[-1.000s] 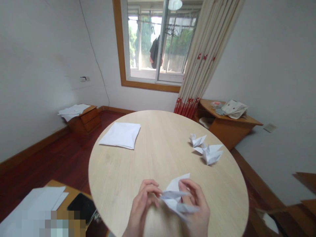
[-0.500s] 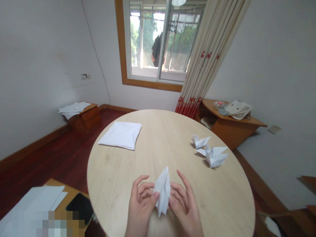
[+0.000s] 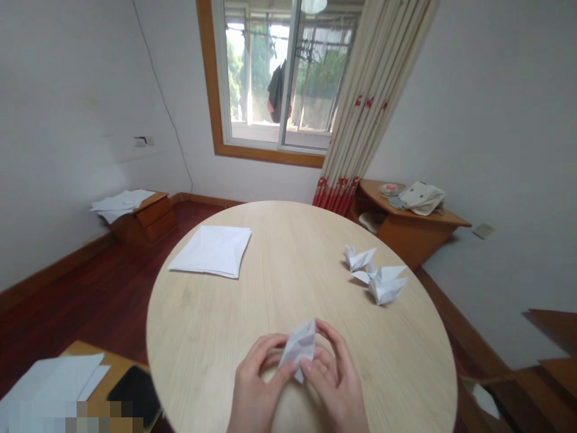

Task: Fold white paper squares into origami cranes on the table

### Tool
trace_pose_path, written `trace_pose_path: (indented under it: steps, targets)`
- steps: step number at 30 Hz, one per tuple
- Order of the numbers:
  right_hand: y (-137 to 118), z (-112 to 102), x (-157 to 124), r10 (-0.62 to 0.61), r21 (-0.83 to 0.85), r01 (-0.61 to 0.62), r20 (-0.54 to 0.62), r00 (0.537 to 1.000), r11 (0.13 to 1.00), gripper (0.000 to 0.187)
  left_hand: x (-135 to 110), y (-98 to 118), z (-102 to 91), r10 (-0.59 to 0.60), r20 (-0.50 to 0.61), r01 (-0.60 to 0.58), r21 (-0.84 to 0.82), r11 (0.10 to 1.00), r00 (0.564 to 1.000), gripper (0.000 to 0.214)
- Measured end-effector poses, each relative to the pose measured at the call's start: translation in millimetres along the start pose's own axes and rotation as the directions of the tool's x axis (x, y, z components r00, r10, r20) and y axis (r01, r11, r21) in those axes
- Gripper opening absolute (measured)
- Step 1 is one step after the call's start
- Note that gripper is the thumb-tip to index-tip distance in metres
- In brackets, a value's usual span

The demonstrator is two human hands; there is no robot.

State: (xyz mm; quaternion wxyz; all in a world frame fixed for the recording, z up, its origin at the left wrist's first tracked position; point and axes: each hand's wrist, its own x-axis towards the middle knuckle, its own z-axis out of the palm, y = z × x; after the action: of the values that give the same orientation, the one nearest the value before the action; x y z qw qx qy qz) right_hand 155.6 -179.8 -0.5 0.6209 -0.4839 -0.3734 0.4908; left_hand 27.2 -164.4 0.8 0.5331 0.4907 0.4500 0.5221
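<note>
A small folded piece of white paper (image 3: 301, 347) is held upright between both hands above the near part of the round table (image 3: 288, 288). My left hand (image 3: 261, 376) grips its lower left side, thumb on the front and fingers curled behind. On the right edge, my right hand (image 3: 332, 373) pinches the paper with the thumb low and the index finger at the top corner. The fingers behind the paper are partly hidden. Folded paper cranes (image 3: 385, 282) stand on the table to the right, close to one another.
A stack of white paper sheets (image 3: 211, 251) lies on the table's left side. At lower left, more sheets (image 3: 54, 379) and a black phone (image 3: 135, 394) rest on a low wooden surface. A corner cabinet (image 3: 406, 231) carries a cloth bag (image 3: 422, 197) beyond the table.
My right index finger, raised before, now touches the paper's top. Both hands have closed in around the paper, which is turned and looks shorter. The view has shifted slightly right.
</note>
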Motion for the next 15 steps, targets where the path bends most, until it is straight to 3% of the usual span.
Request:
trace_pose_path:
  steps: [3,6,8,12,15]
  targets:
    - [-6,-1,4,0.039,-0.067,-0.032,0.100,0.994,0.997,0.046,4,-2,-2.9,0.030,-0.068,-0.026,0.053,0.998,0.997,0.017]
    - [-11,-2,7,0.034,-0.196,-0.023,0.051,0.998,0.980,0.037,6,-6,-3.6,0.047,-0.147,-0.045,0.022,0.999,0.988,0.023]
    - [-11,-1,7,0.044,-0.187,-0.042,0.005,0.999,0.982,0.037,5,-10,-3.2,0.087,-0.175,-0.085,0.020,0.996,0.981,0.032]
    - [-8,3,6,0.123,-0.044,-0.119,0.102,0.987,0.992,0.044,2,-15,-3.6,0.266,-0.096,-0.247,0.175,0.953,0.959,0.026]
    - [-5,4,6,0.119,-0.018,-0.117,0.131,0.984,0.993,0.044,1,-13,-5.1,0.311,-0.065,-0.287,0.246,0.926,0.948,0.025]
